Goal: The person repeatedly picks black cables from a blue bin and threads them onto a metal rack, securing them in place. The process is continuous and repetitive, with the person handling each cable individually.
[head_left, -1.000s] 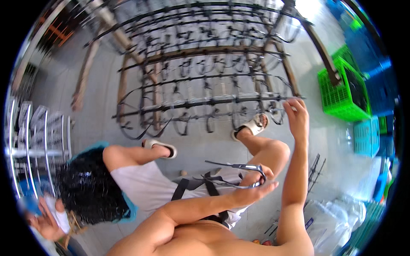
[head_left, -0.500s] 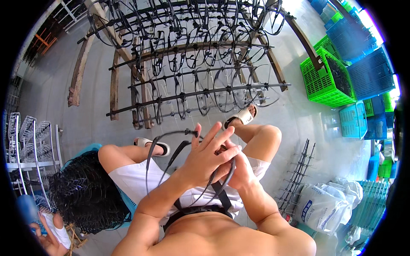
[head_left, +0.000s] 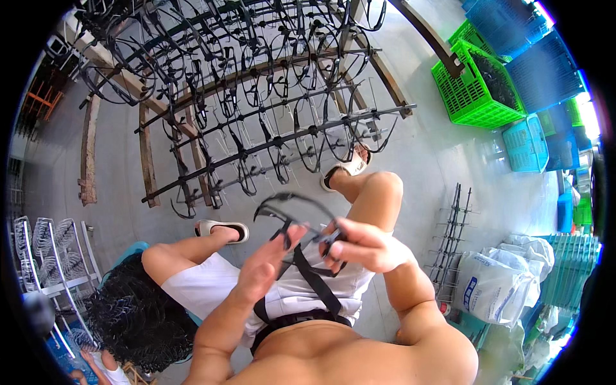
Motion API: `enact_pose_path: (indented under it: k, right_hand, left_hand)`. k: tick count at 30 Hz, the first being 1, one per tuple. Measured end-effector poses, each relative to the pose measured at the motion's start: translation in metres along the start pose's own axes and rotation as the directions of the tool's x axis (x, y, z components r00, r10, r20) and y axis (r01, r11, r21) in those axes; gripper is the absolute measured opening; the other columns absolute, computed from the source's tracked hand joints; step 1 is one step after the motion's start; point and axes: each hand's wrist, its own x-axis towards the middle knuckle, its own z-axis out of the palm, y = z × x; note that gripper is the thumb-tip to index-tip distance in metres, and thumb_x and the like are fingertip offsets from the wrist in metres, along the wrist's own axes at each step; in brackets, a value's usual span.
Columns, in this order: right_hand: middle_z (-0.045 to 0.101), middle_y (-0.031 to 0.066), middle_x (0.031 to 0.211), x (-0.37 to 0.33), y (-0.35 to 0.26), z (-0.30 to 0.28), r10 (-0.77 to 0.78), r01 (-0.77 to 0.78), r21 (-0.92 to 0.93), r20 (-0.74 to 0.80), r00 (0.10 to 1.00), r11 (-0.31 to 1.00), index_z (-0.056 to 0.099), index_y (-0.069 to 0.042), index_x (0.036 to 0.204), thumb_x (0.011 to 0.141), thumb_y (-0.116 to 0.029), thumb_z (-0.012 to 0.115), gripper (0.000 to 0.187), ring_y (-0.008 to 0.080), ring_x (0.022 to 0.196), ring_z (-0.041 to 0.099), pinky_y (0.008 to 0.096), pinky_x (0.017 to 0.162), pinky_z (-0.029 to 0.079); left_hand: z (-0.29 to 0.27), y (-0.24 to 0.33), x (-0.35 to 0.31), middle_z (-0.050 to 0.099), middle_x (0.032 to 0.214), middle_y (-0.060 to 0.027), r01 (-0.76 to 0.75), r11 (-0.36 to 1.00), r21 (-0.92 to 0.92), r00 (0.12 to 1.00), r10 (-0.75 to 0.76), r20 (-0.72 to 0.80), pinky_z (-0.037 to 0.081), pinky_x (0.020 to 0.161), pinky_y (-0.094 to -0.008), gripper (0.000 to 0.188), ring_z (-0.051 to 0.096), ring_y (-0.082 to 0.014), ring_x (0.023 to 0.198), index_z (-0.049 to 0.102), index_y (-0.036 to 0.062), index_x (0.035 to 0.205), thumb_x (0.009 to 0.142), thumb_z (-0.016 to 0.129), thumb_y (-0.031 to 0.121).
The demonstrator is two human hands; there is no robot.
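Observation:
A thin black looped frame (head_left: 298, 196) with slim curved arms is held in front of my lap. My right hand (head_left: 369, 247) pinches its dark joint piece (head_left: 332, 239) between thumb and fingers. On the other side, my left hand (head_left: 266, 260) has its fingertips closed around a black strip of the frame; motion blurs them. Ahead of my feet stands a rack (head_left: 260, 151) hung with rows of similar black frames. By my left leg, a large heap of black pieces (head_left: 138, 314) fills a blue container.
Green crates (head_left: 478, 96) and blue crates (head_left: 545, 70) are stacked at the right. Black spiked rods (head_left: 452, 237) lie on the floor near white plastic bags (head_left: 497, 289). A metal rack (head_left: 58, 250) stands at the left, with another person (head_left: 102, 366) partly visible below it.
My hands have drawn apart, the left one moving left and down. The black frame has swung over to bridge them. The view has shifted, so the hanging rack appears tilted and further left.

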Motion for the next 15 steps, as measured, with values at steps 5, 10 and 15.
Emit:
enact_pose_path:
  k: [5, 10, 15]
  right_hand:
    - [0.057, 0.0092, 0.099, -0.005, 0.012, -0.010, -0.245, 0.239, -0.315, 0.023, 0.969, 0.918, 0.050, 0.004, 0.114, 0.099, -0.019, 0.040, 0.028, 0.0164, 0.092, 0.054, 0.0303, 0.085, 0.043]
    - [0.054, 0.0063, 0.079, -0.046, -0.017, -0.079, -0.413, 0.524, 0.039, -0.566, 0.713, 0.851, 0.052, 0.004, 0.105, 0.096, -0.024, 0.046, 0.030, 0.0124, 0.061, 0.051, 0.0246, 0.054, 0.039]
    - [0.047, 0.0011, 0.070, -0.037, -0.057, -0.196, -0.543, 0.709, -0.223, -0.798, 0.262, 0.669, 0.054, 0.000, 0.106, 0.096, -0.016, 0.047, 0.021, 0.0049, 0.046, 0.030, 0.0204, 0.041, 0.022]
  left_hand:
    - [0.036, -0.012, 0.063, 0.044, 0.137, -0.0181, 0.009, 0.957, -0.288, 0.960, -0.090, -0.267, 0.022, 0.111, -0.0434, 0.048, 0.036, -0.0310, 0.131, 0.044, 0.0029, 0.131, 0.097, 0.038, 0.036]
    - [0.053, -0.003, 0.062, 0.061, 0.088, -0.0161, -0.282, 0.943, 0.176, 0.935, 0.312, -0.172, 0.049, 0.082, -0.0469, 0.030, 0.058, -0.0273, 0.081, 0.046, -0.0026, 0.120, 0.097, 0.038, 0.015]
    - [0.041, -0.020, 0.106, 0.048, 0.073, -0.0050, -0.279, 0.595, 0.754, 0.924, 0.379, 0.043, 0.041, 0.052, -0.0253, 0.035, 0.043, -0.0129, 0.058, 0.043, -0.0008, 0.120, 0.085, 0.047, -0.001]
